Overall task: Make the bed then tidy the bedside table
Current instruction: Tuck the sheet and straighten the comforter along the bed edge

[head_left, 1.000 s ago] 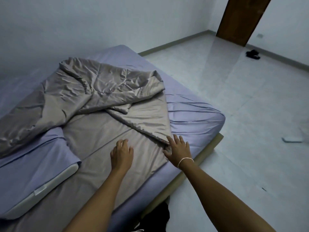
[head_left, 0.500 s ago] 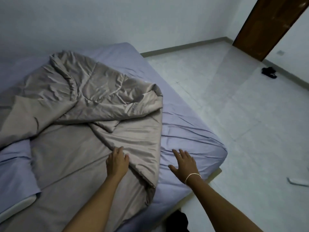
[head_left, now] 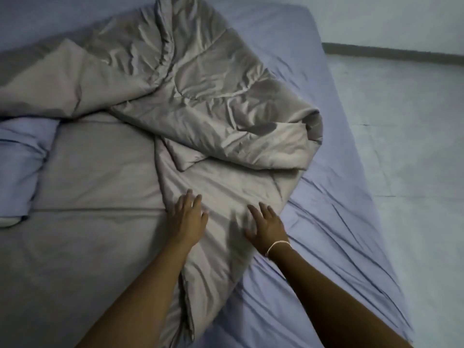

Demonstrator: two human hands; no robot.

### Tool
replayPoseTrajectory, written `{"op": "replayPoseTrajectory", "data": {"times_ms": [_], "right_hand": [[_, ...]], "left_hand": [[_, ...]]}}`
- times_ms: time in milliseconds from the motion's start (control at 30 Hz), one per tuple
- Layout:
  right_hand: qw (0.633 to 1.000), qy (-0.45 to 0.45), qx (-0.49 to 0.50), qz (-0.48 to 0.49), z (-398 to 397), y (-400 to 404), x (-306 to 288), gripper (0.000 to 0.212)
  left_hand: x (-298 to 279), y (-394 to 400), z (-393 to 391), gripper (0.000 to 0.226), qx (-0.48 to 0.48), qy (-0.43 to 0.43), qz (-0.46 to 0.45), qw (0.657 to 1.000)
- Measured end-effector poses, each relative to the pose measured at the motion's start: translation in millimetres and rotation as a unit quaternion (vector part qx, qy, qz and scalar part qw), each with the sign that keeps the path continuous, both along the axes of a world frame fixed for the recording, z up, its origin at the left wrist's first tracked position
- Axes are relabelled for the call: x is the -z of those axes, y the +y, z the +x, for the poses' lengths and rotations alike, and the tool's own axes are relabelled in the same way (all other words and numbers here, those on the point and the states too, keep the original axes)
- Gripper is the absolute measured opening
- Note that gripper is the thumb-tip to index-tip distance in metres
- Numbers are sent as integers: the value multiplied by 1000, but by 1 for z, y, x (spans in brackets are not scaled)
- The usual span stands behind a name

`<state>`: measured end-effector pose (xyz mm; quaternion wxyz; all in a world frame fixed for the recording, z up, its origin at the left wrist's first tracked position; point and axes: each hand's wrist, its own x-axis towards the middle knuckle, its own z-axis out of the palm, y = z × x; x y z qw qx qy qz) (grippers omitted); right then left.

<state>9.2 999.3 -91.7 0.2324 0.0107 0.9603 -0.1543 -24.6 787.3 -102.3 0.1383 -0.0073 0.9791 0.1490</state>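
A grey-brown quilt (head_left: 200,101) lies crumpled across a bed (head_left: 339,247) covered in a lavender fitted sheet, its bulk bunched toward the far side and one folded flap reaching down toward the person. Both hands rest flat on that near flap with fingers spread: the left hand (head_left: 188,217) near the flap's left fold, the right hand (head_left: 267,224) close to its right edge, just beside the bare sheet. A thin pale band (head_left: 277,246) circles the right wrist. A lavender pillow (head_left: 21,159) sits at the left edge, partly tucked under the quilt. Pale tiled floor (head_left: 414,172) runs along the bed's right side
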Motion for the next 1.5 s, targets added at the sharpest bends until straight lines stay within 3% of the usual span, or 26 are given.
{"op": "replayPoseTrajectory", "data": {"times_ms": [133, 267, 367, 533, 633, 767, 833, 900, 1000, 1067, 1167, 1233, 1367, 1433, 1500], "right_hand": [[999, 34, -34, -10, -66, -9, 64, 78], [999, 39, -24, -5, -78, -15, 129, 81], [989, 144, -32, 6, -72, -13, 157, 59], [970, 236, 26, -44, -67, -8, 134, 30], [966, 232, 87, -81, -34, 10, 111, 14], [960, 272, 38, -51, 40, 58, 105, 23], [968, 246, 40, -20, 74, 86, 108, 29], [979, 191, 77, -6, 95, 111, 109, 37], [991, 86, 95, -35, 90, 121, 97, 41], [989, 76, 107, -64, 74, 107, 84, 39], [979, 142, 100, -109, 52, 69, 67, 52], [968, 190, 86, -136, 37, 39, 62, 55], [958, 232, 19, -165, -3, -23, 54, 64], [977, 160, -27, -140, -22, -43, 62, 80], [991, 76, -55, -90, -35, -50, 84, 92]], "left_hand": [[56, -3, -45, 62, 36, 43, -58, 997], [126, -19, -57, 74, 20, 28, -67, 997], [159, -18, -54, 59, 37, 114, -84, 989], [128, 3, -48, 28, 38, 216, -41, 975], [104, 17, -14, 19, 73, 177, -24, 981], [83, 47, 70, 13, 193, 79, -23, 978], [72, 66, 110, 11, 247, -3, -15, 969], [62, 74, 137, 16, 266, -13, 55, 962], [59, 73, 140, 27, 234, 172, 134, 947], [61, 63, 117, 46, 165, 235, 88, 954], [65, 36, 68, 99, 41, 142, -47, 988], [70, 15, 40, 118, -36, 66, -42, 996], [89, -15, 11, 118, -80, -18, -12, 997], [102, -20, 10, 115, -49, -58, -28, 997], [113, -21, 18, 109, -18, -37, -60, 997]]}}
